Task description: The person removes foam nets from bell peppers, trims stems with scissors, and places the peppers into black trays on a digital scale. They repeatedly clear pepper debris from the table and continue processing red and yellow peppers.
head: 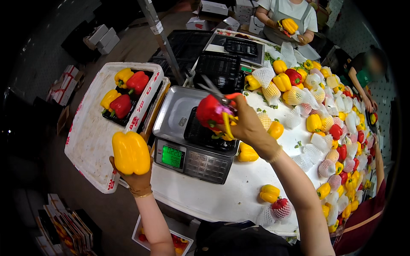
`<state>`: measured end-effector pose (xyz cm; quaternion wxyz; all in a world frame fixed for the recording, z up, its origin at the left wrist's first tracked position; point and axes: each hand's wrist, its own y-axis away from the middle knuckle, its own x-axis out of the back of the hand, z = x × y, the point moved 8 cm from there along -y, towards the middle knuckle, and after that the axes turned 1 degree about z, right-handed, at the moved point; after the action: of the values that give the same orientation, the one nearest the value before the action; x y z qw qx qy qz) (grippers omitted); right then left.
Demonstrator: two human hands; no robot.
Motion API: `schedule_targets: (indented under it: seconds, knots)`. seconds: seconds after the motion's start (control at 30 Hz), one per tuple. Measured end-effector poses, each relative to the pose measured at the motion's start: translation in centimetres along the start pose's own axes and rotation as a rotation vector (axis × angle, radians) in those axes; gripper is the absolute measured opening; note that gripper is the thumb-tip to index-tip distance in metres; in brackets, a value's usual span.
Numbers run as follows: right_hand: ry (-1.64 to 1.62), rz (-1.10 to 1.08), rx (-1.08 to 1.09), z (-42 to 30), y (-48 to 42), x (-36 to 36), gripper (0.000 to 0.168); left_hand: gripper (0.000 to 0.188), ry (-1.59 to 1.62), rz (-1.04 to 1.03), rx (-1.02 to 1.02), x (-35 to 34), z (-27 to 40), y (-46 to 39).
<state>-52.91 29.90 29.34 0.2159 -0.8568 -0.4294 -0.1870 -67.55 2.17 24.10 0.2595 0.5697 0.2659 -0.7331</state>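
Observation:
My left hand [137, 182], in a brown glove, holds a large yellow bell pepper [131, 153] up beside the scale. My right hand [248, 123], also gloved, grips scissors [217, 94] with orange and yellow handles, blades pointing up and left. Against its fingers is a red bell pepper [206, 110], blurred; whether the hand bears its weight I cannot tell. Below lies a black plastic tray [193, 131] on the steel pan [171, 110] of a digital scale [192, 160] with a lit green display. Part of a yellow pepper [225, 137] shows in the tray under my right hand.
Left of the scale, a white foam box [93, 128] holds packed trays of red and yellow peppers [120, 104]. Stacked black trays [217, 68] stand behind the scale. Peppers and foam nets [333, 153] cover the table's right side. Across it, a person [288, 22] holds a yellow pepper.

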Motion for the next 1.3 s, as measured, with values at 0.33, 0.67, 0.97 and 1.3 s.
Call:
schedule_targets:
  seconds: [0.33,0.67,0.97,1.3]
  knots:
    - [0.433,-0.339,-0.032,1.4,-5.4,-7.3,0.059,0.073,-0.195,0.560,0.033,11.6,-4.1,13.9]
    - [-0.389,0.157,-0.395,7.1,13.5,6.3,0.031,0.081,-0.369,0.102,0.770,5.8,-22.9,14.2]
    - [-0.574,0.237,-0.695,11.1,28.4,2.3,0.051,0.087,-0.542,-0.075,0.893,3.9,-26.2,14.6]
    - [-0.576,0.092,-0.664,9.8,28.1,0.2,0.042,0.086,-0.612,-0.085,0.823,4.5,-26.4,14.1]
